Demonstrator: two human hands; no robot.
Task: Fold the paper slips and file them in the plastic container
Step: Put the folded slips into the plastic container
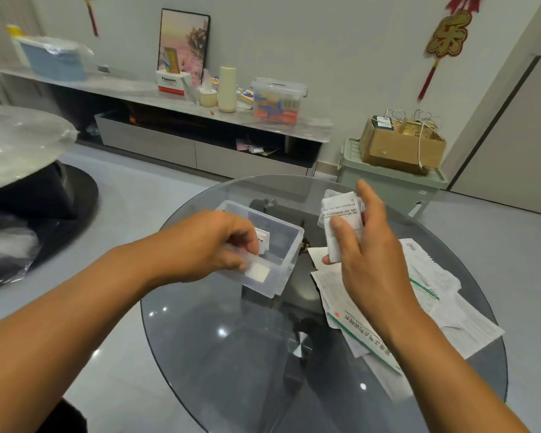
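Head view: round glass table (231, 354), both bare arms reaching in from below.

Left hand (222, 245) sits over the near-left rim of the clear plastic container (281, 242), fingers curled down into it. Grip: pinching a small folded slip (262, 237) just inside the container; fingertips partly hide it. Another small white folded piece (258, 272) lies at the container's near end, seen through the wall.

Right hand (366, 254) is raised above the table, right of the container. Grip: grasping a folded printed paper (341, 220), thumb on the front face, fingers behind. The paper stands roughly upright, text side toward the camera. A clear plastic piece, maybe the lid (331, 195), shows behind the paper's top; can't tell whether the hand touches it.

Loose pile of unfolded slips (434, 295) lies flat on the table's right side, under and right of the right hand; one sheet with a green stripe is on top at the near edge. The pile is apart from the container.

Background: low TV shelf (200, 120) along the wall with a lidded storage box (277, 100) and a cream bottle (227, 89). Cardboard box (400, 145) sits on a green bin (388, 182) beyond the table.
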